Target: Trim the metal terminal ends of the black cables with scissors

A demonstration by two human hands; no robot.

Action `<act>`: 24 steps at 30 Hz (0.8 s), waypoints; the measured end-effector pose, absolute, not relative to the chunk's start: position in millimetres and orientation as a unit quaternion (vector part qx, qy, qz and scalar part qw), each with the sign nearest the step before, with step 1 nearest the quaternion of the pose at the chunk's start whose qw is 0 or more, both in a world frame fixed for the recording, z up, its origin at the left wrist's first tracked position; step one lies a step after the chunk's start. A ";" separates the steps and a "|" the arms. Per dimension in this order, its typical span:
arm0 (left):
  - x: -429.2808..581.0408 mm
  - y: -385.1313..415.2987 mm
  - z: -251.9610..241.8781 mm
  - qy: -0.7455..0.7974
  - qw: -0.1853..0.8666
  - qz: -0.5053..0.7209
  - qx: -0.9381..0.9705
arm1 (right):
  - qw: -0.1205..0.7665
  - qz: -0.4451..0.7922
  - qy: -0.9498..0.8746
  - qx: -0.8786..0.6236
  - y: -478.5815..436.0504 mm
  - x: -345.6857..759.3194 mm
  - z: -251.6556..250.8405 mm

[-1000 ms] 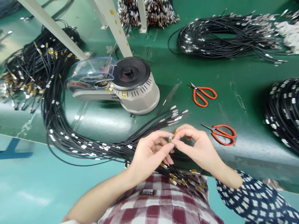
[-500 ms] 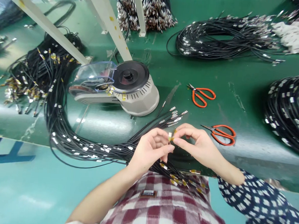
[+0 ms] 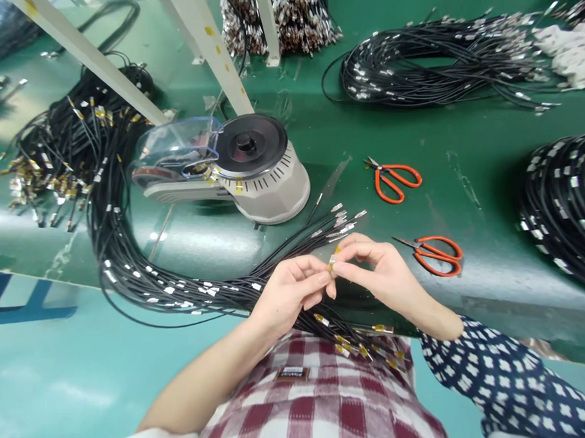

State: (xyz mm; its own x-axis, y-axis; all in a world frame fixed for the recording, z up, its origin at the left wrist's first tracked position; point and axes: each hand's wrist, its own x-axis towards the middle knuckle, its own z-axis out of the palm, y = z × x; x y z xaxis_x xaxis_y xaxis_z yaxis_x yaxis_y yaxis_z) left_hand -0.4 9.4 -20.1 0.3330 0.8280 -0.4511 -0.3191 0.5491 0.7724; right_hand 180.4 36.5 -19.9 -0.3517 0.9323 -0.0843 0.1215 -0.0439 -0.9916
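Note:
Close together over the table's front edge, both hands meet at a small cable end [image 3: 332, 262] with a white label and yellow tape. My left hand [image 3: 292, 289] pinches it from the left. From the right, my right hand [image 3: 372, 268] grips it between thumb and fingertips, with a bit of yellow tape by the index finger. Behind and beneath the hands runs a bundle of black cables [image 3: 167, 289] with white labels. Yellow-taped cable ends [image 3: 344, 346] lie against the checked apron.
A round tape dispenser [image 3: 272, 184] stands left of centre. Two orange-handled scissors [image 3: 398, 180] [image 3: 437, 254] lie to the right. Coiled cables [image 3: 568, 205] sit at the far right, with more cable bundles [image 3: 434, 62] behind. White metal posts [image 3: 209, 40] rise at the back left.
My fingertips have come closer together around the cable end, and my right thumb now presses on it. The view has shifted slightly.

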 end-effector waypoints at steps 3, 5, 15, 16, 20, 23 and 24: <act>2.1 9.4 -20.8 0.439 0.760 0.379 0.293 | 0.397 0.556 -0.594 -0.426 35.0 177.8 -26.4; 4.0 9.0 -20.8 0.446 0.754 0.381 0.294 | 0.417 0.530 -0.603 -0.426 31.7 175.2 -28.0; -3.8 5.3 -21.7 0.442 0.748 0.371 0.327 | 0.377 0.583 -0.597 -0.403 36.3 176.0 -20.7; -4.8 5.3 -22.0 0.439 0.753 0.366 0.325 | 0.365 0.602 -0.589 -0.397 39.9 175.9 -22.5; -7.7 7.0 -24.3 0.435 0.769 0.346 0.316 | 0.345 0.627 -0.595 -0.365 51.0 174.0 -26.2; -10.5 9.9 -27.8 0.423 0.790 0.328 0.300 | 0.329 0.602 -0.630 -0.363 54.6 173.9 -24.0; -11.8 11.2 -29.4 0.414 0.801 0.320 0.292 | 0.327 0.588 -0.644 -0.364 55.1 174.4 -23.3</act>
